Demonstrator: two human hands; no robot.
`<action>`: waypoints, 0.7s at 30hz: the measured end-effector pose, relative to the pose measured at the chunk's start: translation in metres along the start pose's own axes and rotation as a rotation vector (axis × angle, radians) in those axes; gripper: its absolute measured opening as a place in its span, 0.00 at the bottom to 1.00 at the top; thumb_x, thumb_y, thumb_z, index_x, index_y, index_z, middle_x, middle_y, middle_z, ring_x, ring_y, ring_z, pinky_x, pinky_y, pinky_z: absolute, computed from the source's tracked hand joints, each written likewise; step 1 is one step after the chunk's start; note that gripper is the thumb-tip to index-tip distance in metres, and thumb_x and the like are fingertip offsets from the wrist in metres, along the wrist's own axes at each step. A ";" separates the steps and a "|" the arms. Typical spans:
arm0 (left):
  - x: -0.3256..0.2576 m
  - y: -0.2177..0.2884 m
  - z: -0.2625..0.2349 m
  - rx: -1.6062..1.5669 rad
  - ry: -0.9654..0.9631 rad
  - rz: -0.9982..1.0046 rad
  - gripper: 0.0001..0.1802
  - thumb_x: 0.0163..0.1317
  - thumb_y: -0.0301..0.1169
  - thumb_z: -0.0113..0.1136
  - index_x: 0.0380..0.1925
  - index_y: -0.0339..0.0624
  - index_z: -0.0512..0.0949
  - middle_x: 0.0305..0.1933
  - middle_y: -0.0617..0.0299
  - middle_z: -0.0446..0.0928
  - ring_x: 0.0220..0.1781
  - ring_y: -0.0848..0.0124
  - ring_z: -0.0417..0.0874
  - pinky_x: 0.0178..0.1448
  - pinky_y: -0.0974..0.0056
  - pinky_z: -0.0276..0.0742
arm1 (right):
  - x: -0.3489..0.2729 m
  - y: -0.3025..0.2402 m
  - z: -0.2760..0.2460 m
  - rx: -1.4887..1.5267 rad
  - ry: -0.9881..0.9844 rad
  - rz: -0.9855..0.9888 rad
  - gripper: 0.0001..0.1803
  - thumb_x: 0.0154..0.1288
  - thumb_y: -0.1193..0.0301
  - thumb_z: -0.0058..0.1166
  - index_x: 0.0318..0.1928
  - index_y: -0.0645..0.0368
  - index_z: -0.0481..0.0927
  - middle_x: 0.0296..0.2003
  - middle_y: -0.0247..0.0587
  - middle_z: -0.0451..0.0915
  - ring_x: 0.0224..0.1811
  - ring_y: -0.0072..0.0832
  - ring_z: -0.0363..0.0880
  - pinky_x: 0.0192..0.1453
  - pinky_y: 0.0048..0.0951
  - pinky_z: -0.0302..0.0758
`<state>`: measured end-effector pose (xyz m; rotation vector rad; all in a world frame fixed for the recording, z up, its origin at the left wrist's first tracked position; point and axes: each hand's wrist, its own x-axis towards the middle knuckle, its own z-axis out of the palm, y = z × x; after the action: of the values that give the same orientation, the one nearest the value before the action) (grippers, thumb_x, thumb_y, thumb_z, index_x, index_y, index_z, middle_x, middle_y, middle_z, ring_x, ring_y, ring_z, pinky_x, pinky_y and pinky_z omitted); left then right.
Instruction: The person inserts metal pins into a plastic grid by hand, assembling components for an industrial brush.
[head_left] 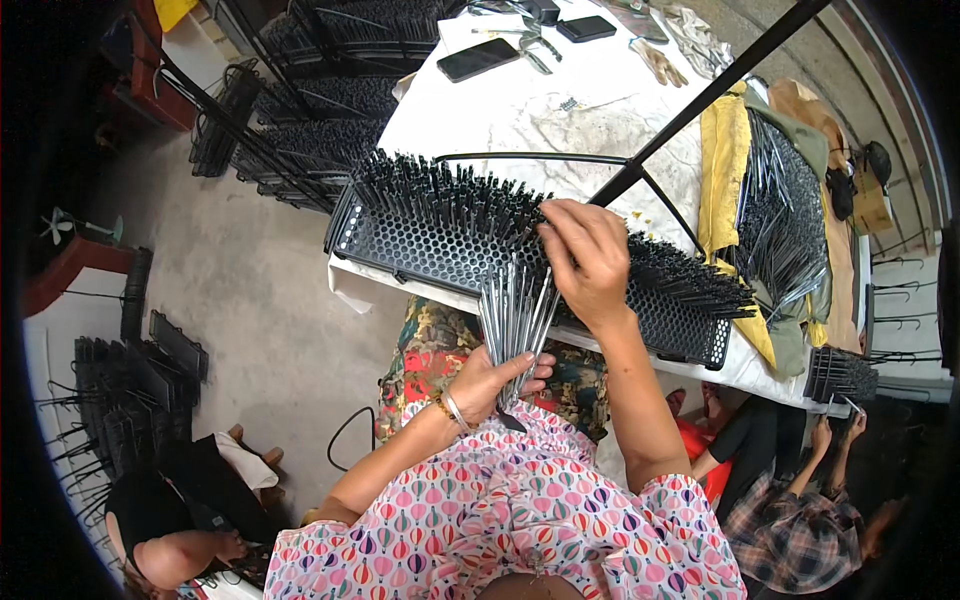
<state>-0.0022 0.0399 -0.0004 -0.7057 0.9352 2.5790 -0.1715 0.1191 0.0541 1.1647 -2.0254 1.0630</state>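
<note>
My left hand (490, 380) is closed round a bundle of thin silvery rods (515, 310) that fan out at their upper ends. It holds them in front of my body, just below the table's near edge. Over a long black perforated rack (420, 240), my right hand (590, 260) has its fingers and thumb drawn together beside the standing rods. What lies between its fingertips is too small to make out. Dense rows of black-tipped rods (440, 195) stand upright in the far holes of the rack, while many of its nearer holes show bare.
A black metal bar (720, 85) slants above the white-covered table (470, 110). Phones (478, 60) and a glove (660, 65) lie at the back. To the right is a heap of rods (775, 220) on yellow cloth. Filled racks (320, 150) stand left; people (800, 530) sit nearby.
</note>
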 end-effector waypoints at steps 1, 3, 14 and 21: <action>-0.001 0.000 0.000 -0.003 0.003 0.001 0.12 0.64 0.27 0.54 0.45 0.32 0.73 0.44 0.50 0.79 0.42 0.67 0.82 0.44 0.65 0.82 | 0.000 -0.004 -0.008 -0.008 0.030 0.021 0.13 0.49 0.81 0.61 0.39 0.62 0.82 0.36 0.40 0.81 0.38 0.33 0.78 0.44 0.30 0.71; -0.002 0.002 0.001 0.038 -0.003 -0.013 0.12 0.64 0.26 0.53 0.46 0.32 0.73 0.45 0.50 0.78 0.43 0.66 0.82 0.45 0.64 0.82 | -0.009 -0.005 -0.022 0.018 0.063 0.090 0.12 0.50 0.83 0.60 0.38 0.63 0.81 0.34 0.43 0.81 0.35 0.34 0.78 0.40 0.30 0.72; 0.005 -0.003 -0.002 0.047 0.060 0.060 0.12 0.63 0.26 0.53 0.46 0.37 0.75 0.40 0.64 0.78 0.41 0.76 0.77 0.43 0.70 0.76 | -0.087 -0.042 -0.069 0.204 -0.570 -0.047 0.21 0.42 0.74 0.66 0.42 0.58 0.80 0.44 0.41 0.77 0.39 0.32 0.76 0.41 0.33 0.70; 0.002 0.004 0.003 -0.015 0.058 -0.018 0.12 0.64 0.27 0.52 0.46 0.37 0.74 0.43 0.59 0.78 0.43 0.71 0.80 0.45 0.64 0.80 | -0.092 -0.032 -0.071 0.184 -0.386 -0.160 0.16 0.46 0.76 0.58 0.40 0.61 0.80 0.42 0.43 0.78 0.38 0.34 0.79 0.40 0.32 0.74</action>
<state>-0.0064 0.0395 0.0022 -0.7939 0.9233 2.5653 -0.0946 0.2091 0.0313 1.7089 -2.1019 1.0212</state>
